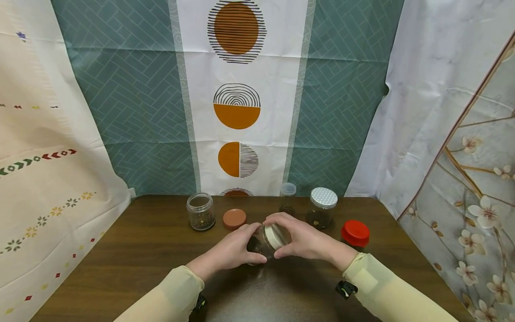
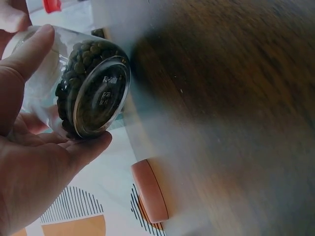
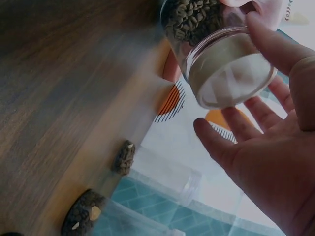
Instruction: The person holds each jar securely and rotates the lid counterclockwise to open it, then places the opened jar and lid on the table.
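A clear jar (image 1: 261, 243) of dark, bean-like pieces tilts between my two hands, its base turned left and its cream-white lid (image 3: 231, 81) turned right. My left hand (image 1: 233, 248) grips the jar's body, thumb on the near side and fingers round the far side. The left wrist view shows the jar's round base (image 2: 102, 96) with faint moulded marks. My right hand (image 1: 303, 237) curves round the lid, thumb at its rim and fingers spread around the other side. Past the jar lies a terracotta-coloured lid (image 1: 234, 219) on the table.
An uncovered clear jar (image 1: 200, 212) with dark pieces stands at the back left. Behind my right hand are a slim clear-capped jar (image 1: 287, 197) and a jar with a patterned white lid (image 1: 323, 203). A red-lidded jar (image 1: 356, 233) stands right of them on the brown table (image 1: 120, 259).
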`<state>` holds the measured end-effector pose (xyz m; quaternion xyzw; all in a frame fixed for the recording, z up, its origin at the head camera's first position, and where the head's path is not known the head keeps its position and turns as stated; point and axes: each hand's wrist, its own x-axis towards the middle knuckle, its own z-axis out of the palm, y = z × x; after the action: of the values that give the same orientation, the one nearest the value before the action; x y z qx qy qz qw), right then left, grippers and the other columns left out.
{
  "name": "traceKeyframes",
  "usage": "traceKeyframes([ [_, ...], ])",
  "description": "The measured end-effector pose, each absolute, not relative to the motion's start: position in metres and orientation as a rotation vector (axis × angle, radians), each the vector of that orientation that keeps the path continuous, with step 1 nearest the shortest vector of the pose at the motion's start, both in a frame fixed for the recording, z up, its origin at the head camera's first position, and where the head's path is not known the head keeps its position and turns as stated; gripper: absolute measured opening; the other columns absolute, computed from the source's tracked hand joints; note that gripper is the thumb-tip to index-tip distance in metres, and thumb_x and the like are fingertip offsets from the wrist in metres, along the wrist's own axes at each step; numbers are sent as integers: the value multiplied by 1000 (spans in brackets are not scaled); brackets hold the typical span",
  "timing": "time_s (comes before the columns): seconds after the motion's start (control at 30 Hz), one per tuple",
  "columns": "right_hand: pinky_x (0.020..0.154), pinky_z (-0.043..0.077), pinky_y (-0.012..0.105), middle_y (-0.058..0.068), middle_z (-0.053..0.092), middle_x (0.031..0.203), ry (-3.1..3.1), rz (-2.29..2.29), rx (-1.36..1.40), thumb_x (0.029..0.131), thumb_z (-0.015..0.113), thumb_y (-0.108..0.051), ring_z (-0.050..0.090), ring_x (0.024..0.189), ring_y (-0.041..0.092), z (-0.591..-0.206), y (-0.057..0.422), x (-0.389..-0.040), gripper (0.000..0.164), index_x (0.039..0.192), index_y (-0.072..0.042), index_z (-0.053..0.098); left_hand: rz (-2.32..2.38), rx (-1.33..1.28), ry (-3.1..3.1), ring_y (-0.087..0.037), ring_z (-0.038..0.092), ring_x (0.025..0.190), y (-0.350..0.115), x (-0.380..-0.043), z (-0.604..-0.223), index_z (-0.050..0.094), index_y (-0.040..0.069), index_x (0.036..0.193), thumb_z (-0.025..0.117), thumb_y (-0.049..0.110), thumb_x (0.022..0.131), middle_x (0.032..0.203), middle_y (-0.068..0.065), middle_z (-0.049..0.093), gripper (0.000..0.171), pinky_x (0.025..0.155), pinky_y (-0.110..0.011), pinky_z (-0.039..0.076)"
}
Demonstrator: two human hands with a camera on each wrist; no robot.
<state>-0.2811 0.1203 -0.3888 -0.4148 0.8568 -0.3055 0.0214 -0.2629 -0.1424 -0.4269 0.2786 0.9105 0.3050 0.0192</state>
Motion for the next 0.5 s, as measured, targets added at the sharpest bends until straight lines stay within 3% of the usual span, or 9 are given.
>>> traceKeyframes([
  [0.23, 99, 55, 49, 6, 57, 152, 2703, -887, -1070, 104, 78, -48, 63, 117, 22, -383, 115, -278, 68, 161, -18, 55, 936, 871, 2822, -33, 64, 130, -142, -263, -427, 48, 0, 160, 92, 44, 93, 144, -18, 62, 91, 106, -56, 54],
  [0.4, 101, 56, 55, 12, 62, 148, 2737, -849, -893, 107, 71, -52, 66, 122, 29, -380, 114, -278, 67, 161, -15, 56, 934, 866, 2819, -34, 64, 130, -141, -263, -427, 47, 0, 160, 92, 43, 93, 144, -18, 62, 92, 106, -56, 54],
  [0.5, 90, 62, 52, 13, 66, 140, 2693, -915, -806, 108, 71, -50, 71, 112, 28, -379, 114, -278, 67, 160, -13, 55, 940, 863, 2819, -34, 64, 130, -141, -263, -427, 48, 0, 160, 93, 43, 92, 144, -18, 62, 92, 106, -56, 54],
])
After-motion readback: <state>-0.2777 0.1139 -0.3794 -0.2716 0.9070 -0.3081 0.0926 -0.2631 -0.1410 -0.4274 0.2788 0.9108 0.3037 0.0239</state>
